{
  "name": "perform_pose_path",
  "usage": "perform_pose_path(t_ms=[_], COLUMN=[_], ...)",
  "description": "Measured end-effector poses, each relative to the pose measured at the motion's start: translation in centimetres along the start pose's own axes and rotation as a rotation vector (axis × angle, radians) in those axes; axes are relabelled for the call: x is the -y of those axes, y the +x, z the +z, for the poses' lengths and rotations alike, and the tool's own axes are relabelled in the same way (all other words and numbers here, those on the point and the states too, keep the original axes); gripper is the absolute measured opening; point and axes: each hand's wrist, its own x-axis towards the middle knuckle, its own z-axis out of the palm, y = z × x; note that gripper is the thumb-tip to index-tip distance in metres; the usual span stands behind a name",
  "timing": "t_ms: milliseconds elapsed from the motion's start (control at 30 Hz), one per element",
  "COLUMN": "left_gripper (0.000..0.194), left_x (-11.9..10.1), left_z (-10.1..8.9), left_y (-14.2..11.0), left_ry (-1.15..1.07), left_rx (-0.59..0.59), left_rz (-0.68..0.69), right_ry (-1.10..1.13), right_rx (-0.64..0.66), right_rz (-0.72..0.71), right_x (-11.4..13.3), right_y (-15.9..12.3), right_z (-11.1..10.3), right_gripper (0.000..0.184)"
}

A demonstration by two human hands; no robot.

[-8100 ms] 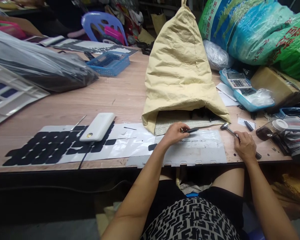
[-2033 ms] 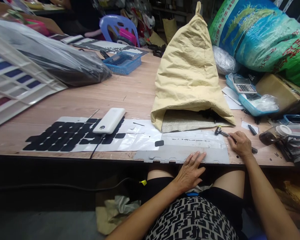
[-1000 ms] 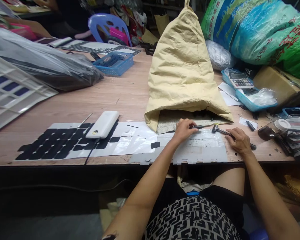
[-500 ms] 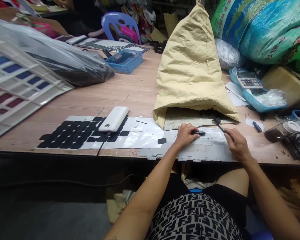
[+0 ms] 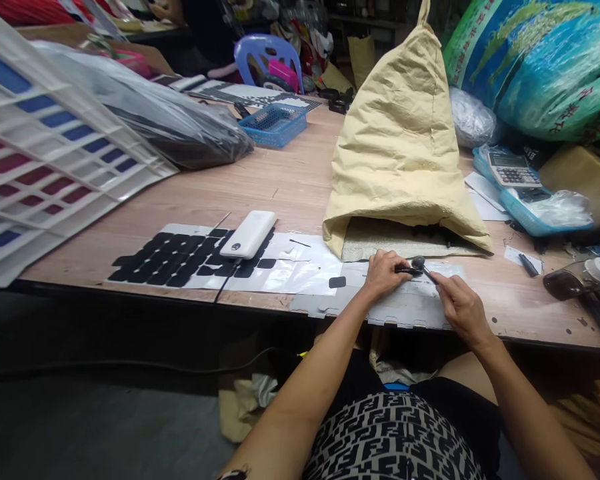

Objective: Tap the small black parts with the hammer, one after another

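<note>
My left hand (image 5: 383,273) rests on a grey sheet (image 5: 340,303) at the table's front edge, its fingers closed on a small black elongated piece (image 5: 405,271). My right hand (image 5: 460,301) grips the thin handle of a tool with a round dark head (image 5: 418,262). That head is at the right end of the black piece; whether they touch I cannot tell. Just behind both hands is the open mouth of a yellow cloth sack (image 5: 405,147), with dark things inside. A single black rounded patch (image 5: 337,283) lies to the left of my left hand.
Black patches (image 5: 155,257) cover a white sheet (image 5: 305,267) on the left, with a white power bank (image 5: 249,235) and its cable on top. A blue basket (image 5: 275,125) stands farther back. To the right are a calculator (image 5: 514,170), a marker (image 5: 529,265) and a lidded jar (image 5: 563,285).
My right hand has moved left, bringing the tool's round head from the sack's mouth to the black piece in my left hand. The view has shifted slightly left.
</note>
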Motion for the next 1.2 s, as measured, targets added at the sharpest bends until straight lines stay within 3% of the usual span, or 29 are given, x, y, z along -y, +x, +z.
perform_pose_path(t_ms=[300,433,533,667,800,900,1067,1200], left_gripper=[0.014,0.013,0.014,0.015,0.015,0.016,0.02,0.022], left_x=[0.3,0.2,0.1,0.1,-0.1,-1.0,-2.2,-2.4], left_z=[0.2,0.0,-0.2,-0.2,-0.3,-0.7,0.1,1.9], left_y=[0.1,0.0,-0.1,0.0,-0.2,-2.0,-8.5,-12.4], left_ry=[0.0,0.009,0.016,0.029,0.06,0.044,0.023,0.201], left_rx=[0.003,0.013,0.033,0.04,0.034,0.066,0.233,0.226], left_rz=[0.019,0.035,0.034,0.053,0.102,0.189,0.489,0.539], right_ry=[-0.082,-0.302,-0.463,-0.46,-0.423,-0.425,-0.424,-0.427], right_rx=[-0.034,-0.093,-0.062,-0.052,-0.089,-0.093,-0.075,-0.069], right_rz=[0.013,0.039,-0.034,-0.094,-0.075,-0.051,-0.012,0.018], right_x=[-1.6,-5.2,-9.0,-12.9,-14.2,-14.2,-13.7,-13.3], right_y=[-0.4,-0.1,0.2,0.2,0.0,-0.1,-0.2,-0.2], right_z=[-0.7,-2.1,-3.4,-4.0,-3.5,-3.3,-3.3,-3.3], right_gripper=[0.036,0.035,0.033,0.032,0.03,0.029,0.031,0.031])
